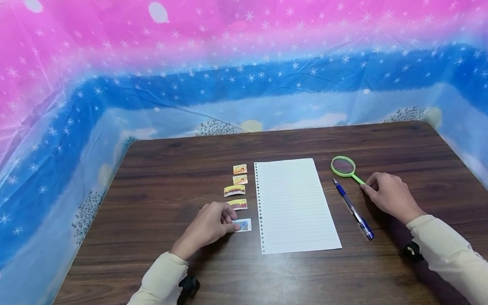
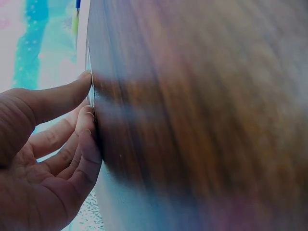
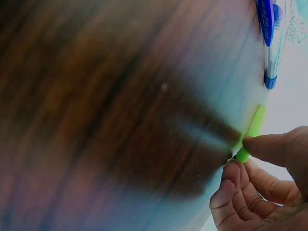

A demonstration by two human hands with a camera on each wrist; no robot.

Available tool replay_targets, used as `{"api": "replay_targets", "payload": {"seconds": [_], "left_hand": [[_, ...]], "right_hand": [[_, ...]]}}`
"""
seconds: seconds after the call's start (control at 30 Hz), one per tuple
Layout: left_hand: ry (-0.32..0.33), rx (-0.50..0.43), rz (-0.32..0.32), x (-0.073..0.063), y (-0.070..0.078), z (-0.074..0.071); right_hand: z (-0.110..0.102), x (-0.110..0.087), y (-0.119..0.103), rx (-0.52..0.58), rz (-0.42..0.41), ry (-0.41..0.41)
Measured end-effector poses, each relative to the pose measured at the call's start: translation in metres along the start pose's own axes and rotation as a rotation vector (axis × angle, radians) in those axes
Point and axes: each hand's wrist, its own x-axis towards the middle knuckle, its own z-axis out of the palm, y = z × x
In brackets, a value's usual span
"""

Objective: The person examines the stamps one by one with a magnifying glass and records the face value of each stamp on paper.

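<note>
At the left of the lined sheet, my left hand (image 1: pixel 209 226) pinches the left edge of a blue stamp (image 1: pixel 244 225) that lies flat at the table. In the left wrist view its thumb (image 2: pixel 57 100) and fingertips come together low over the wood. Above that stamp runs a column of small stamps: a yellow and red one (image 1: pixel 239 204) partly behind the fingers, another yellow and red one (image 1: pixel 234 190), and two orange ones. Over on the right, my right hand (image 1: pixel 392 195) pinches the handle end of a green magnifying glass (image 1: pixel 343 166), whose lens points away to the back left.
The white lined sheet (image 1: pixel 296 206) with punched holes along its left side lies mid-table. A blue pen (image 1: pixel 352 207) rests at a slant between sheet and right hand. Patterned pink and blue cloth (image 1: pixel 241 80) hangs around the far and side edges of the dark wooden table (image 1: pixel 167 164).
</note>
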Motion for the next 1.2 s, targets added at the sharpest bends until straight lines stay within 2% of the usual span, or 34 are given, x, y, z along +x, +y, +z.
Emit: {"api": "replay_targets", "payload": {"seconds": [0.23, 0.6, 0.8, 1.0, 1.2], "left_hand": [[-0.007, -0.001, -0.024, 0.001, 0.000, 0.000], [0.004, 0.019, -0.026, 0.002, 0.001, 0.000], [-0.003, 0.025, -0.040, 0.002, 0.002, 0.001], [0.005, 0.028, -0.022, 0.002, 0.001, 0.001], [0.001, 0.026, -0.024, 0.003, 0.002, 0.001]], "right_hand": [[0.001, 0.002, 0.000, 0.021, 0.038, 0.003], [-0.005, 0.007, -0.007, 0.052, 0.022, 0.048], [-0.006, 0.007, -0.021, 0.090, -0.026, 0.070], [-0.009, 0.006, -0.039, 0.117, -0.078, 0.087], [-0.009, 0.004, -0.059, 0.157, -0.111, 0.067]]}}
